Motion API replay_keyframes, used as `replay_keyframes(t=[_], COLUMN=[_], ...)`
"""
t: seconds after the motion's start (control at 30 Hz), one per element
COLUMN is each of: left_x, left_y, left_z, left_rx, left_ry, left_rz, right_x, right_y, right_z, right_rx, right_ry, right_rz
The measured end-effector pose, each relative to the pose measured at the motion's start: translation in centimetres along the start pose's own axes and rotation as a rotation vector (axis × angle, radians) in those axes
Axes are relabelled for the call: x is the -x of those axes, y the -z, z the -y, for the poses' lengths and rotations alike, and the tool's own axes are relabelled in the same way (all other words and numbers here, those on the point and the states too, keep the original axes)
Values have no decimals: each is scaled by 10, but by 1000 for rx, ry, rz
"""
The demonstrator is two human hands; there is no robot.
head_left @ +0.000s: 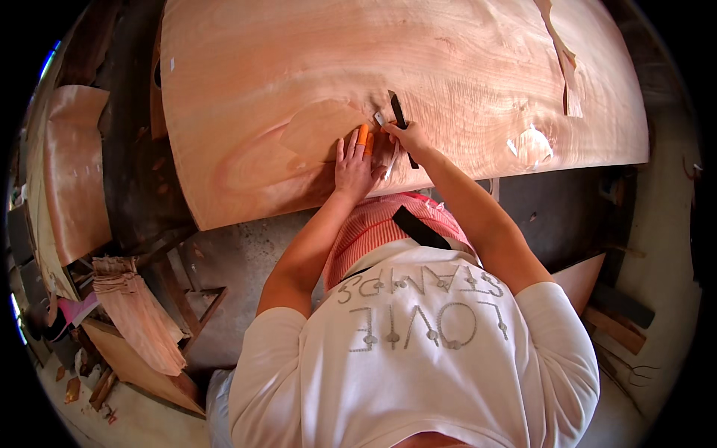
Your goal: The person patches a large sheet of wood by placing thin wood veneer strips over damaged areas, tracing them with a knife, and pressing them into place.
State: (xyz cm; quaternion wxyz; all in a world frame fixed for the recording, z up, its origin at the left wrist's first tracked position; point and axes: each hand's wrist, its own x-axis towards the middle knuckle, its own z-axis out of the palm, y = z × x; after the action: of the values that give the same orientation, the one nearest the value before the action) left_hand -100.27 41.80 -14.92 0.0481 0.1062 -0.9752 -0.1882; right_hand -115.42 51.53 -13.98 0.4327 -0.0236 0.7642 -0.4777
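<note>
A broad, thin sheet of wood veneer [246, 60] spreads in front of me, its near edge just ahead of my body. My left hand [355, 170] lies on it with fingers stretched forward, and orange covers [363, 139] wrap some fingertips. Close beside it, my right hand [410, 140] is closed on a small flat silver blade [379, 118]; its handle is hidden in the fingers. A narrow black strip [397, 109] runs past the right hand on the veneer. Left of the hands is a lighter veneer patch [317, 127]. A thin pale sliver [392, 160] lies between the hands.
A long torn veneer strip [564, 63] rests at the far right of the sheet, with a ragged pale spot [532, 146] nearer me. Curled veneer [78, 172] and crumpled veneer scraps [138, 310] lie at the left. Wooden boards [614, 328] sit low at the right.
</note>
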Motion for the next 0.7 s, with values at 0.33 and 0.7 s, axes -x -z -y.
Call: replay_keyframes(t=[0.33, 0.7], left_x=[-4, -15], left_y=[4, 12], left_z=[0, -2], left_rx=[11, -30], left_ry=[-12, -103], left_rz=[-40, 133], right_x=[4, 30], right_y=[-9, 21], right_z=[-13, -33], right_rx=[24, 64], right_ry=[-33, -210], right_rz=[-3, 129])
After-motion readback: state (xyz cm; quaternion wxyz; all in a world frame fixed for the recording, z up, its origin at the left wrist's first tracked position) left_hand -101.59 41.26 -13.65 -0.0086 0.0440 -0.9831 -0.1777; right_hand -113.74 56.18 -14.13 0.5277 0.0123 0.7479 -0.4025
